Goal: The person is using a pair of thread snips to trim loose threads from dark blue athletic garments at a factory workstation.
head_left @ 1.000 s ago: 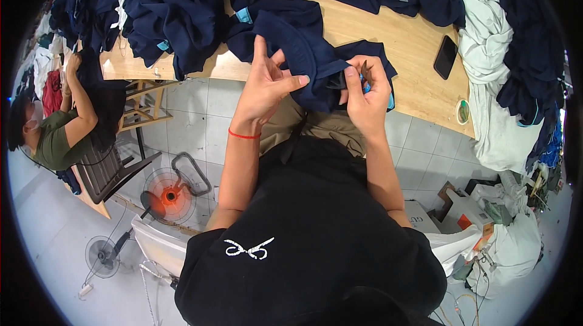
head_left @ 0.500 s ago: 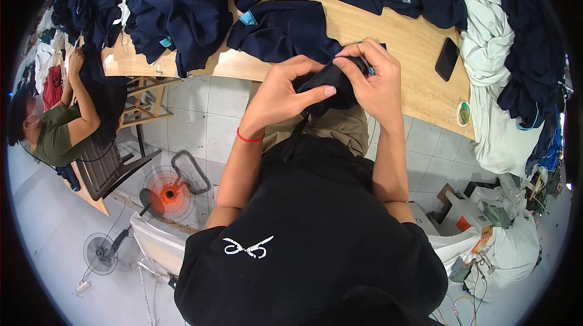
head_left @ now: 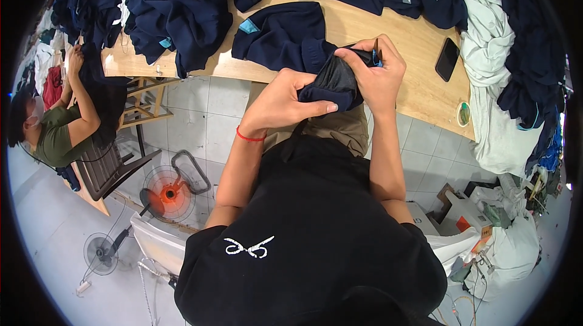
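Observation:
A navy garment lies across the wooden table's near edge, and a part of it is lifted between my hands. Its black lining shows in a folded-open pocket of cloth. On the left side, my left hand pinches the cloth with the thumb along its lower edge. Opposite it, my right hand grips the upper right edge between thumb and fingers. Among the right fingers sits a small object with a blue part and a dark tip; its kind is hidden.
Piles of navy garments cover the far and left table. A black phone lies at the right, near white cloth. One co-worker sits at the left. Fans stand on the floor.
My hands have spread the cloth, so more of the black lining shows. The right hand has shifted slightly right, and the garment on the table has moved a little.

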`<move>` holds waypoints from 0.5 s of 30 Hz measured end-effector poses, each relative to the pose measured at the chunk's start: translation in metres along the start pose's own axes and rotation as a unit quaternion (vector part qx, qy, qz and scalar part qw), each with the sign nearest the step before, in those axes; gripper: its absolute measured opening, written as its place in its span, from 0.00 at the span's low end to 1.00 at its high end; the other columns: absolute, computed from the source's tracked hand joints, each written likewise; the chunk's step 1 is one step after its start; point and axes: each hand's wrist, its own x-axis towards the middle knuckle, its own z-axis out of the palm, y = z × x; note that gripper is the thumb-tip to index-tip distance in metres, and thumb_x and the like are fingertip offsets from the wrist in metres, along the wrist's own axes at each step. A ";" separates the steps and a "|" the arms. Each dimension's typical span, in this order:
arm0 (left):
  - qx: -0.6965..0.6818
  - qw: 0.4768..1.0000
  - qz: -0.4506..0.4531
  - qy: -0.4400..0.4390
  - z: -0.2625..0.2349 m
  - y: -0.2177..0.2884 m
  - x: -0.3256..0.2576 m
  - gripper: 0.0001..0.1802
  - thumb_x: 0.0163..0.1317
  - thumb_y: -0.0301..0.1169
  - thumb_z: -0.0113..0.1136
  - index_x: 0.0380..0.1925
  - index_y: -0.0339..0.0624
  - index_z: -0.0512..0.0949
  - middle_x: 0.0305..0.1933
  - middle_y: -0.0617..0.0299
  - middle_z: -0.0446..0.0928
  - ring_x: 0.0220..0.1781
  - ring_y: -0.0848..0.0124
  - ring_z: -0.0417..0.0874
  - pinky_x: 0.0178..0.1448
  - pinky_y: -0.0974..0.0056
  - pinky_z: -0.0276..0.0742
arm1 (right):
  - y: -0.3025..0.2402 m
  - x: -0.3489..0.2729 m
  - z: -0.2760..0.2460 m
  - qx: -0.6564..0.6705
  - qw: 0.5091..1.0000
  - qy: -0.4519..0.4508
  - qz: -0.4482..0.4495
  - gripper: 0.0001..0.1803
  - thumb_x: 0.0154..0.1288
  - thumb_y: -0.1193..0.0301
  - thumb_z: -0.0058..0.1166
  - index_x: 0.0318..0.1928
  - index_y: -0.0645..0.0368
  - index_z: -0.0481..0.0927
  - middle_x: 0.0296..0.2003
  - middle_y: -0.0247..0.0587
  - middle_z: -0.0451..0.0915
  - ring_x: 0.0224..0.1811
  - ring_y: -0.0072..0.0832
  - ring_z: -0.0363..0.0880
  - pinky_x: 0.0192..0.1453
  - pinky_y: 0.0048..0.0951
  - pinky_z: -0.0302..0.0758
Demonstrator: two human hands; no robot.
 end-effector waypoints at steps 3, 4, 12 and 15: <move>-0.019 1.000 0.007 0.021 -0.004 -0.004 0.001 0.09 0.65 0.25 0.77 0.34 0.30 0.85 0.29 0.75 0.79 0.35 0.86 0.71 0.36 0.71 0.69 | 0.003 0.002 0.003 0.005 0.999 0.045 0.007 0.12 0.58 0.73 0.81 0.35 0.66 0.89 0.29 0.34 0.80 0.33 0.22 0.80 0.38 0.26 0.74; 0.010 0.994 0.045 0.101 -0.010 -0.007 0.004 0.07 0.65 0.24 0.76 0.36 0.31 0.86 0.30 0.73 0.79 0.36 0.85 0.72 0.37 0.71 0.70 | 0.009 0.001 0.004 0.005 0.999 0.046 0.007 0.12 0.58 0.73 0.81 0.35 0.66 0.89 0.29 0.34 0.80 0.33 0.22 0.80 0.38 0.26 0.74; 0.528 0.752 0.118 0.375 -0.071 -0.058 0.004 0.25 0.52 0.15 0.63 0.51 0.42 0.90 0.62 0.49 0.79 0.54 0.53 0.81 0.54 0.54 0.80 | 0.055 -0.037 -0.032 0.108 0.956 0.088 0.258 0.11 0.73 0.69 0.71 0.41 0.67 0.90 0.31 0.35 0.87 0.26 0.17 0.79 0.33 0.22 0.77; 0.480 0.798 0.064 0.359 -0.062 -0.071 -0.013 0.25 0.52 0.17 0.65 0.51 0.47 0.90 0.68 0.46 0.75 0.63 0.48 0.78 0.61 0.53 0.78 | 0.053 -0.054 -0.036 0.097 0.942 0.078 0.312 0.13 0.75 0.66 0.70 0.42 0.66 0.91 0.31 0.36 0.88 0.26 0.16 0.78 0.31 0.23 0.76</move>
